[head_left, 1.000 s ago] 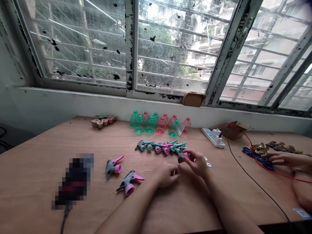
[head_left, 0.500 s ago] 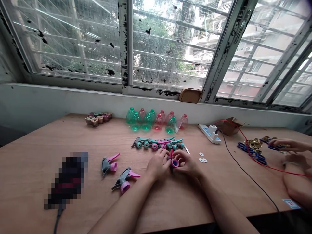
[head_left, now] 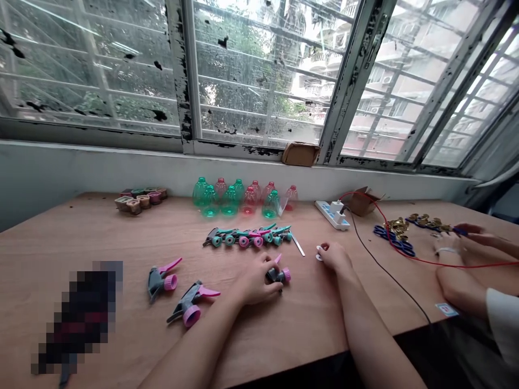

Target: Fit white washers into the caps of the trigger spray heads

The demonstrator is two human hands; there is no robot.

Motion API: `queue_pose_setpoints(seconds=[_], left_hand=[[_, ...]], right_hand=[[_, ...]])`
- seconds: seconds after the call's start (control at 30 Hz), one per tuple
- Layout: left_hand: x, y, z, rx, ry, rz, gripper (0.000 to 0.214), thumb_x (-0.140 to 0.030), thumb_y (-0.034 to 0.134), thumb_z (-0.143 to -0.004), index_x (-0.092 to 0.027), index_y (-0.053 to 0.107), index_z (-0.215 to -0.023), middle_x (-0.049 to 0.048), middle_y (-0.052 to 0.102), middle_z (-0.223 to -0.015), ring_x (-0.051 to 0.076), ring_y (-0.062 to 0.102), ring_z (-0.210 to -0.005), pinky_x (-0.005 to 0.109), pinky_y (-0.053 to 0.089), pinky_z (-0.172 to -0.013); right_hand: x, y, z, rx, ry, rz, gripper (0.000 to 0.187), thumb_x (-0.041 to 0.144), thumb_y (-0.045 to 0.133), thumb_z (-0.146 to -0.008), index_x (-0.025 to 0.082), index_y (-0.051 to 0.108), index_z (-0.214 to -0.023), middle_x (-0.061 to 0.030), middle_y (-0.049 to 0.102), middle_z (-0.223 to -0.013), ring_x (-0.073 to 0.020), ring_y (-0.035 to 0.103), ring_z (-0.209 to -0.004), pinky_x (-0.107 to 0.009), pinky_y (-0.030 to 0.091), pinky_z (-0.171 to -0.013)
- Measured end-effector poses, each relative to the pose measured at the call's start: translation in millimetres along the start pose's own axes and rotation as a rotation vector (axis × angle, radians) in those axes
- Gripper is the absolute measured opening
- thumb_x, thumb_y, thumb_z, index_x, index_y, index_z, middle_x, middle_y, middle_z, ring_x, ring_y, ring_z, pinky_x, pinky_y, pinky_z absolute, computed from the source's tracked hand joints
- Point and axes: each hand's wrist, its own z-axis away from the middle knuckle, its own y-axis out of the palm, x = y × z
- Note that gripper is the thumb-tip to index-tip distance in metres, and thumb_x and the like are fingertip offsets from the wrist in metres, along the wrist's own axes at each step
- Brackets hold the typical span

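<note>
Head camera shows the left hand (head_left: 255, 282) curled closed around a grey-and-pink trigger sprayer head (head_left: 278, 275), in front of a row of other sprayer heads (head_left: 247, 238) on the plywood bench (head_left: 60, 243). Its fingers hide part of the sprayer. The right hand (head_left: 334, 256), loosely open, lies at small white washers (head_left: 319, 254); whether it pinches one is hard to tell.

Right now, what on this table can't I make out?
Head view:
The object at the table's left: pixelated blur hides what it is.
The spray head in the left hand: the hand covers part of it.
White discs by the right hand: too small to count.
The co-worker: cut off by the right edge.
</note>
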Motion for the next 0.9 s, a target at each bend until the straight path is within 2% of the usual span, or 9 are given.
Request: queue_pose_setpoints(seconds=[0.13,0.27,0.37,0.47,0.53,0.57,0.63,0.77,0.9], left_hand=[[-1,-1.2,-1,-0.002,-0.006,-0.025,0.031,-0.047,0.063,-0.076,-0.023,0.065,-0.094,0.0041,0.056,-0.104,0.02,0.056,-0.087,0.029,0.044,-0.075],[-3,-1.2,0,-0.009,0.069,-0.058,0.024,-0.028,0.065,-0.071,-0.022,0.066,-0.094,0.0053,0.055,-0.109,0.023,0.052,-0.102,0.032,0.043,-0.087],[-3,0.2,0,0.039,0.126,-0.05,0.03,-0.016,0.063,-0.066,-0.023,0.068,-0.095,0.0053,0.054,-0.112,0.023,0.052,-0.105,0.032,0.042,-0.091],[-3,2.3,0,0.004,0.105,0.014,0.026,-0.017,0.06,-0.07,-0.022,0.069,-0.095,0.0053,0.055,-0.11,0.02,0.055,-0.097,0.029,0.044,-0.085],[-2,3.3,-2,-0.097,0.047,0.089,0.021,-0.019,0.058,-0.075,-0.021,0.069,-0.093,0.0055,0.056,-0.106,0.018,0.056,-0.091,0.028,0.045,-0.082],[0,3.5,-3,-0.154,0.006,0.125,0.019,-0.02,0.057,-0.077,-0.02,0.069,-0.091,0.0057,0.057,-0.103,0.017,0.057,-0.088,0.028,0.045,-0.08],[3,3.3,-5,-0.231,-0.074,0.174,0.016,-0.021,0.058,-0.077,-0.018,0.07,-0.088,0.0052,0.059,-0.094,0.016,0.056,-0.081,0.027,0.044,-0.074],[9,3.4,-8,-0.235,-0.139,0.199,0.018,-0.021,0.059,-0.075,-0.017,0.07,-0.089,0.0012,0.061,-0.074,0.013,0.051,-0.066,0.023,0.037,-0.06],[12,5.6,-8,-0.238,-0.126,0.198,0.019,-0.023,0.06,-0.076,-0.017,0.071,-0.091,-0.0013,0.059,-0.066,0.011,0.048,-0.059,0.022,0.032,-0.055]], right_hand=[[-2,6,-4,-0.003,0.012,-0.013,0.018,0.032,0.06,-0.074,0.02,0.072,-0.08,-0.0101,0.071,-0.08,-0.0215,0.065,-0.073,-0.027,0.041,-0.058],[0,5,-4,-0.009,0.001,-0.064,0.015,0.032,0.062,-0.072,0.019,0.069,-0.071,-0.0082,0.07,-0.072,-0.0202,0.063,-0.067,-0.026,0.04,-0.055],[10,2,1,-0.037,-0.034,-0.12,0.016,0.032,0.059,-0.075,0.018,0.067,-0.075,-0.007,0.07,-0.076,-0.0186,0.063,-0.069,-0.025,0.041,-0.056],[33,-3,16,-0.049,-0.168,-0.392,0.023,0.039,0.061,-0.076,0.017,0.065,-0.081,-0.0066,0.069,-0.078,-0.0168,0.061,-0.066,-0.025,0.045,-0.057],[54,-5,31,0.022,-0.311,-0.707,0.033,0.046,0.067,-0.073,0.016,0.064,-0.086,-0.0057,0.067,-0.074,-0.0157,0.058,-0.062,-0.026,0.045,-0.054],[65,-5,40,0.098,-0.379,-0.824,0.035,0.047,0.069,-0.071,0.016,0.064,-0.087,-0.0044,0.065,-0.071,-0.015,0.056,-0.059,-0.025,0.045,-0.051],[83,-4,56,0.253,-0.483,-0.952,0.034,0.046,0.073,-0.069,0.017,0.064,-0.083,-0.0025,0.063,-0.069,-0.0132,0.055,-0.057,-0.024,0.044,-0.048],[103,2,75,0.485,-0.546,-0.996,0.03,0.045,0.074,-0.069,0.017,0.068,-0.079,-0.0018,0.065,-0.068,-0.0121,0.056,-0.056,-0.024,0.047,-0.049],[105,9,79,0.555,-0.527,-1.005,0.03,0.045,0.074,-0.069,0.017,0.07,-0.079,-0.0019,0.067,-0.07,-0.0118,0.057,-0.055,-0.025,0.048,-0.052]])
